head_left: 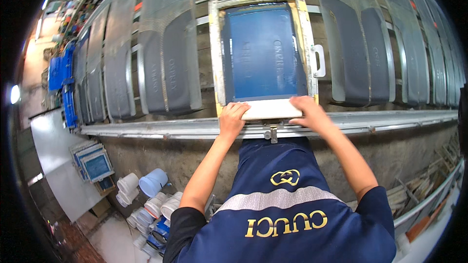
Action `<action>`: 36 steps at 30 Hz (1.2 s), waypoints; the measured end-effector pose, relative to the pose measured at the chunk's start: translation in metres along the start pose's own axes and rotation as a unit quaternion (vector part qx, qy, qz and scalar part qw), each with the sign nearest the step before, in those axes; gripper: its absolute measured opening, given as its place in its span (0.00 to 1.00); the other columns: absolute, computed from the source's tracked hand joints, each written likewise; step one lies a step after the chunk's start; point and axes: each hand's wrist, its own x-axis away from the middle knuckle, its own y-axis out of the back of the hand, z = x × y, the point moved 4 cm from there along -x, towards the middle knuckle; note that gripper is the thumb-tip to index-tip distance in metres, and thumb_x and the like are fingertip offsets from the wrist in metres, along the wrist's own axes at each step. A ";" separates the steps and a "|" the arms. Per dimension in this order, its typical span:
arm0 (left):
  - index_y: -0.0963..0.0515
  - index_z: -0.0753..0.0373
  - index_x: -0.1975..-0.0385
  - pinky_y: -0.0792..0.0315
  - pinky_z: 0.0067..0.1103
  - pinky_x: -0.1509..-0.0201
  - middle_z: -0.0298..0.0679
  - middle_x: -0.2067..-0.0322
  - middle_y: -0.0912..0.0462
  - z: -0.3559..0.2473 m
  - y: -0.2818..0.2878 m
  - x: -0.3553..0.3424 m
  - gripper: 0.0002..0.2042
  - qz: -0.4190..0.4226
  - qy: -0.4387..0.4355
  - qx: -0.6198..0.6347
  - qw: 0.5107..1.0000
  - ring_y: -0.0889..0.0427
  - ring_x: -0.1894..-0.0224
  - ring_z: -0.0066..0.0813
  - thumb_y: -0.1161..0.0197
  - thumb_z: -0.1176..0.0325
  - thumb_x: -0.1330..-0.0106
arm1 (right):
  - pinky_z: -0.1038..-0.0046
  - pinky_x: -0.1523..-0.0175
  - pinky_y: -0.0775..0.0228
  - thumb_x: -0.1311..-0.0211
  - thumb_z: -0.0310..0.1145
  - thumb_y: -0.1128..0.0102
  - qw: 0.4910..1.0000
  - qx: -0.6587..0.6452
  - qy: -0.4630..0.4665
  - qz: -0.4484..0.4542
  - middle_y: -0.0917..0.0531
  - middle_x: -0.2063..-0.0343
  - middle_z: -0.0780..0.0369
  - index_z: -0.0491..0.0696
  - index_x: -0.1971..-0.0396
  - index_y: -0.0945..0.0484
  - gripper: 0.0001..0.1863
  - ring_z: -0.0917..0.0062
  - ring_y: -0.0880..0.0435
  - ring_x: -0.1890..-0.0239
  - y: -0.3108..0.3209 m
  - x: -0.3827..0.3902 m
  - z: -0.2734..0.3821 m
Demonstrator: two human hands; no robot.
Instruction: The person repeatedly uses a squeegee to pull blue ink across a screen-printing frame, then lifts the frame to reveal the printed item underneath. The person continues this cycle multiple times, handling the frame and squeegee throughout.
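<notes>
A screen printing frame (215, 63) with a blue mesh (263, 51) lies in front of me over one of the printing boards. Across its near end rests a white squeegee (271, 109). My left hand (232, 118) grips the squeegee's left end, fingers curled over its top. On the right end, my right hand (310, 112) holds it with the thumb on the near side and the fingers on top. The squeegee's lower edge is hidden. A white handle (319, 61) juts from the frame's right side.
Dark grey shaped pieces (168, 63) lie on boards to both sides. A metal rail (180, 128) with a small clamp (271, 134) runs along the near edge. Stacked frames (93, 163), a light blue bucket (154, 180) and white buckets (127, 183) stand at lower left.
</notes>
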 end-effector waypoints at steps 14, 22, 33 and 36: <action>0.14 0.57 0.55 0.24 0.32 0.43 0.35 0.50 0.13 -0.011 0.013 0.021 0.24 -0.053 0.018 0.075 0.996 0.19 0.46 0.39 0.36 0.82 0.55 | 0.62 0.49 0.24 0.32 0.43 0.37 0.897 -0.028 -0.196 -0.396 0.11 0.61 0.54 0.52 0.55 0.14 0.13 0.58 0.12 0.56 0.090 -0.125 -0.120; 0.18 0.56 0.50 0.25 0.34 0.41 0.34 0.48 0.14 0.111 0.104 0.067 0.27 -0.006 0.043 0.022 0.999 0.19 0.45 0.39 0.33 0.80 0.56 | 0.65 0.48 0.25 0.30 0.40 0.41 0.900 -0.060 -0.190 -0.386 0.12 0.60 0.52 0.49 0.53 0.16 0.13 0.64 0.12 0.55 -0.017 -0.219 0.003; 0.17 0.54 0.54 0.25 0.32 0.49 0.30 0.53 0.14 0.303 0.220 0.123 0.21 0.039 0.026 -0.021 0.999 0.18 0.51 0.34 0.32 0.77 0.50 | 0.68 0.63 0.30 0.28 0.39 0.41 0.885 -0.158 -0.215 -0.381 0.21 0.79 0.60 0.49 0.54 0.18 0.11 0.75 0.22 0.74 -0.182 -0.315 0.147; 0.17 0.55 0.53 0.24 0.33 0.48 0.33 0.54 0.13 0.318 0.227 0.128 0.24 0.050 0.028 -0.013 0.998 0.16 0.51 0.37 0.31 0.79 0.54 | 0.67 0.64 0.30 0.27 0.40 0.43 0.887 -0.144 -0.231 -0.373 0.22 0.80 0.60 0.50 0.53 0.18 0.12 0.74 0.23 0.75 -0.194 -0.323 0.154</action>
